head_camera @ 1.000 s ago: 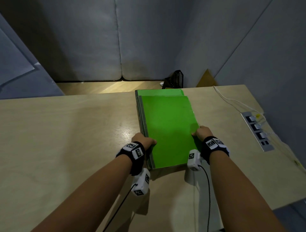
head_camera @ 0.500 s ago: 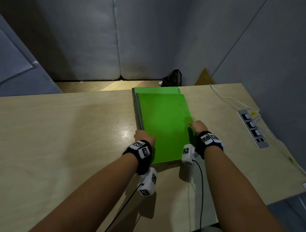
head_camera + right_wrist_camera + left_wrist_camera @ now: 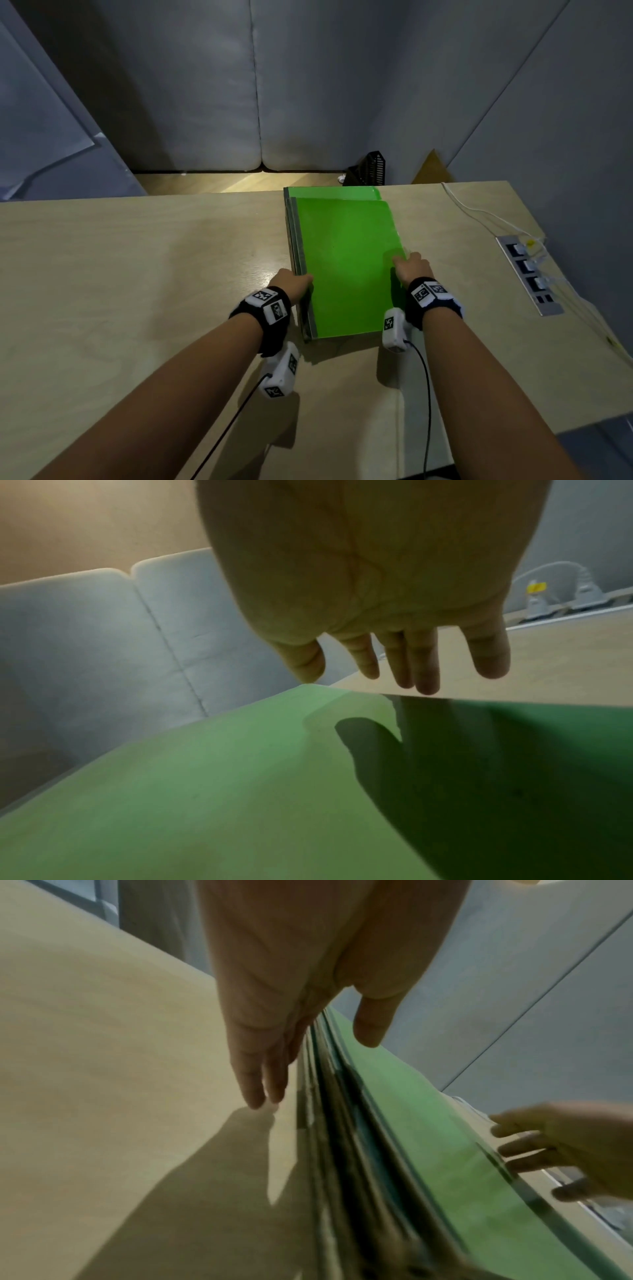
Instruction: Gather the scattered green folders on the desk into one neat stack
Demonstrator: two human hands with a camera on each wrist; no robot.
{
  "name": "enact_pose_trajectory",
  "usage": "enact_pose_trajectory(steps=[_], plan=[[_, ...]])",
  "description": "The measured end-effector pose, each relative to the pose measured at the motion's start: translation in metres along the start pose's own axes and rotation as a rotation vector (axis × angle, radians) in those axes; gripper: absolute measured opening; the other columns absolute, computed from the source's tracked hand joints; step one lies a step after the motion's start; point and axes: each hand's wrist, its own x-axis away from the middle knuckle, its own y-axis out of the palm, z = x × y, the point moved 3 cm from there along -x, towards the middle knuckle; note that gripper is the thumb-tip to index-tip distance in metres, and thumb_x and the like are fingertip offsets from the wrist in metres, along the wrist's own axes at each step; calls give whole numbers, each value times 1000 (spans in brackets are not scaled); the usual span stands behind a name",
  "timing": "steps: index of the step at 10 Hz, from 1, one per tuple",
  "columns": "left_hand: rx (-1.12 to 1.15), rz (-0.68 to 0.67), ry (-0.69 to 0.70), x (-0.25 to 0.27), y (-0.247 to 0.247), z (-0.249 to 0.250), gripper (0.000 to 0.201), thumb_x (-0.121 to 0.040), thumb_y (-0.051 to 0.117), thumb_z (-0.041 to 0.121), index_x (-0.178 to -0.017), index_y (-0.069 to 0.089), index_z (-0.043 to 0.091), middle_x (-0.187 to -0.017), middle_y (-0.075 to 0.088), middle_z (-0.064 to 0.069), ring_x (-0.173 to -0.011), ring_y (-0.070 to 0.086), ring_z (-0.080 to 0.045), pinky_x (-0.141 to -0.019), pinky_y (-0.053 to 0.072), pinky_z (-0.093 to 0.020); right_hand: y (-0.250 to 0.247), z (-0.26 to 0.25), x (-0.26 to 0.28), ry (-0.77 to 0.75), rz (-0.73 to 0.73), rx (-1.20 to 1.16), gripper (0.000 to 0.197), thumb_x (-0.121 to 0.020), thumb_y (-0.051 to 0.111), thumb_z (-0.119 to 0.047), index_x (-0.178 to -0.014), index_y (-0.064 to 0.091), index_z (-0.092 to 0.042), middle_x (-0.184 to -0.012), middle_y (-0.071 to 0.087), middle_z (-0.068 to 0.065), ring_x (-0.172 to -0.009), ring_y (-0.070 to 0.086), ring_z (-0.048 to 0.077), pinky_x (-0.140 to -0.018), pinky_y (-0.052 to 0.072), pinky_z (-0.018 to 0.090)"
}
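Several green folders [image 3: 346, 263] lie in one stack on the wooden desk [image 3: 137, 274]; the top one sits a little nearer to me than those below, whose far edge shows. My left hand [image 3: 291, 281] lies against the stack's left, spine side. In the left wrist view its fingers [image 3: 260, 1069] run straight along the spines [image 3: 342, 1137] and the thumb hovers over the top cover. My right hand [image 3: 411, 265] is at the stack's right edge. In the right wrist view its fingers [image 3: 421, 664] hang straight above the top folder's edge [image 3: 240, 791], gripping nothing.
A recessed power strip [image 3: 527, 274] with white plugs and cables [image 3: 479, 214] sits in the desk to the right of the stack. A black basket [image 3: 368, 169] stands on the floor past the desk's far edge. Grey padded walls enclose the desk.
Both hands stay at the two sides of the stack and have shifted only slightly. The stack looks the same.
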Motion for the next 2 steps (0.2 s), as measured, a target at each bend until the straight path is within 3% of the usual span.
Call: enact_pose_trajectory(steps=[1,2], plan=[[-52,-3,51,-6,-20,-14,47,-96,48,38,-106,55,-7,-92,57,-21,-78,57,-30,-74,43,-36,1,-5,19,-72,81,133,55,-96,40,-36,-142,32,-6,-144,33,18,-131,36,36,-106,30,49],[-142,8,77,-3,-41,-30,38,-96,47,37,-91,54,0,-89,56,-16,-75,51,-25,-69,38,-31,6,-3,37,-161,134,232,50,-97,39,-35,-138,36,-6,-140,35,17,-128,38,35,-103,32,48]])
